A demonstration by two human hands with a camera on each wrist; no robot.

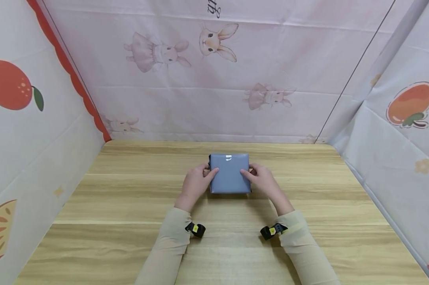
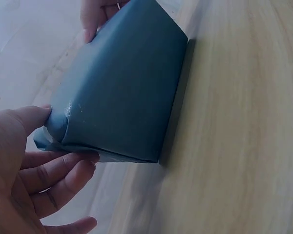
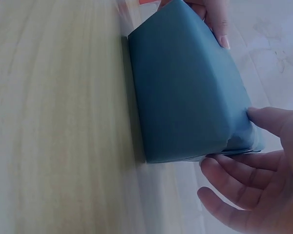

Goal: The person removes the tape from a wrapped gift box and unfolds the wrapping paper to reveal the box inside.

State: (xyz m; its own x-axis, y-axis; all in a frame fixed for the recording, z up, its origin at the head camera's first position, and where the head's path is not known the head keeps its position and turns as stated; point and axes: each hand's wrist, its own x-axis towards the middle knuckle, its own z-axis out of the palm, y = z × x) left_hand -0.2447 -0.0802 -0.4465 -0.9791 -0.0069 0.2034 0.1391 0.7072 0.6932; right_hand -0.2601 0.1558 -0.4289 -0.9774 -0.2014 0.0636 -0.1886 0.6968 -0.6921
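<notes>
- Blue wrapping (image 2: 127,83) covered the box (image 1: 230,180), which sat on or just above the far half of the tabletop (image 1: 228,253), between both hands; full contact was hard to tell.
- Its straight edges suggested a stiff core, probably fairly light, though the contents were hidden.
- Smooth sheen hinted at a slightly slippery surface; the folded ends looked like the fragile part, likely to crease if squeezed.
- Opposite ends seemed the best hold, thumbs on top, pressure gentle and even.
- On the left hand (image 1: 196,181), the fingers gripped the left end, thumb on the top face.
- On the right hand (image 1: 265,181), the fingers gripped the right end likewise.
- Counted: one box, one shiny patch (image 1: 228,158) on its top, two hands, two sleeves (image 1: 166,245), two black wrist devices (image 1: 199,230).
</notes>
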